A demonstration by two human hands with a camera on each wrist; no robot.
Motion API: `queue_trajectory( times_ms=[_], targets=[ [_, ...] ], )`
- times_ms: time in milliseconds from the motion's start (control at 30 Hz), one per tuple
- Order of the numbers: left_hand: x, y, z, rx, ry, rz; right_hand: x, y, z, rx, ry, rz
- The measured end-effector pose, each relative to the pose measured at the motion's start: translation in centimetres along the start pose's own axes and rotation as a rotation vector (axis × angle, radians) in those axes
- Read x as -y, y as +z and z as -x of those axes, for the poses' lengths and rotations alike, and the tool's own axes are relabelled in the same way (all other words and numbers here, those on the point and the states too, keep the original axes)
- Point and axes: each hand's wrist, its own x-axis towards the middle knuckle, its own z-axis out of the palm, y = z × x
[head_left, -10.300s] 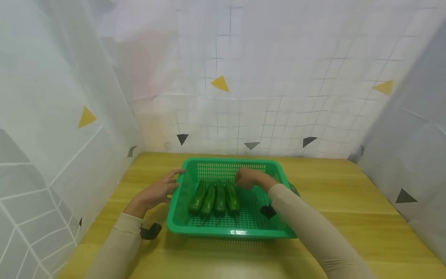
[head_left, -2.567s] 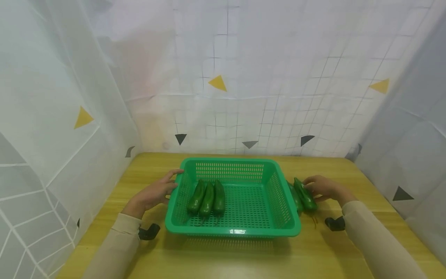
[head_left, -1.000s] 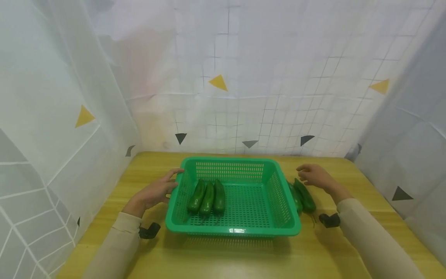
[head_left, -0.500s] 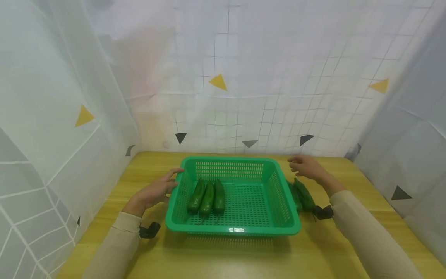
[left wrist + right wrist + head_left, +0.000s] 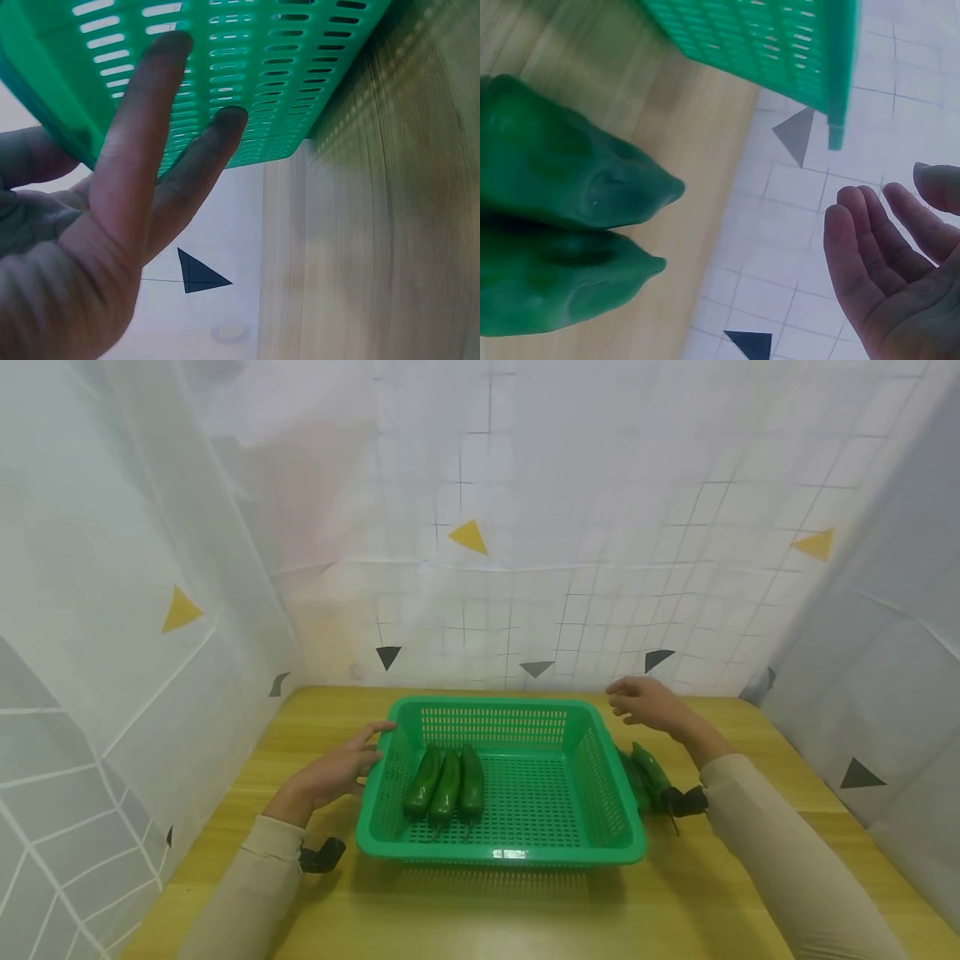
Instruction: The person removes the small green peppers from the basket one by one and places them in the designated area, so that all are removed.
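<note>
Three long green peppers (image 5: 446,787) lie side by side in the left part of a green plastic basket (image 5: 502,856). My left hand (image 5: 339,775) rests at the basket's left side, its fingertips on the slotted outer wall and rim; in the left wrist view two straight fingers (image 5: 139,142) touch that wall. Raised by the back right corner, my right hand (image 5: 652,706) holds nothing, its fingers loosely bent. Two more green peppers (image 5: 562,157) lie together on the table outside the basket's right wall, below the right wrist.
The basket stands on a yellow wood-grain table (image 5: 480,918). White patterned sheeting (image 5: 675,568) rises behind the table's back edge and along both sides. A black wrist camera (image 5: 686,802) overlaps the outside peppers in the head view.
One pepper has gone from the basket to the table at its right, beside another. My right hand has let go and risen back and leftward. The left hand has stayed put.
</note>
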Motion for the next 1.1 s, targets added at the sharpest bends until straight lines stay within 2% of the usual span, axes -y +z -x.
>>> queue_trajectory(
  times_ms=[567,767,1100],
  targets=[
    [0.0,0.0,0.0,-0.005,-0.001,0.001,2.5,0.2,-1.0,0.018,-0.007,0.000],
    [0.0,-0.1,0.1,-0.008,0.000,-0.004,4.0,0.7,-1.5,0.037,-0.034,0.004],
    [0.1,-0.1,-0.2,-0.004,-0.003,0.004,5.4,1.7,-2.1,0.075,-0.032,-0.012]
  ],
)
